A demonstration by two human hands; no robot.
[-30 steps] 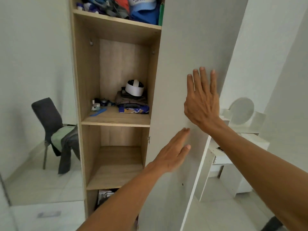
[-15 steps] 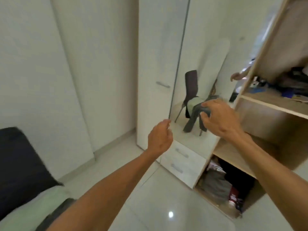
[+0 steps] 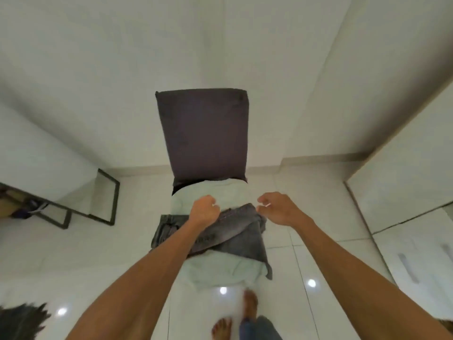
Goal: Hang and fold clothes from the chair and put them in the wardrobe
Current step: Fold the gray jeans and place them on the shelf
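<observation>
A chair with a dark backrest point(image 3: 203, 136) stands straight in front of me against the white wall. A pale green garment point(image 3: 220, 268) lies on its seat, and grey jeans point(image 3: 235, 231) are draped across it. My left hand point(image 3: 203, 209) is curled into a fist on the upper edge of the jeans and grips the cloth. My right hand point(image 3: 277, 207) hovers at the jeans' right corner with its fingers loosely curled and nothing visibly between them. The open wardrobe shelves are out of view.
White wardrobe doors point(image 3: 404, 192) and drawers point(image 3: 416, 261) run along the right. A black metal frame point(image 3: 105, 200) stands on the tiled floor at the left. My bare feet point(image 3: 245, 315) are just before the chair. A dark object point(image 3: 22, 320) lies at the bottom left.
I have turned away from the wardrobe and now stand over the chair. Both hands have come down to the jeans, and my left hand has taken hold of them.
</observation>
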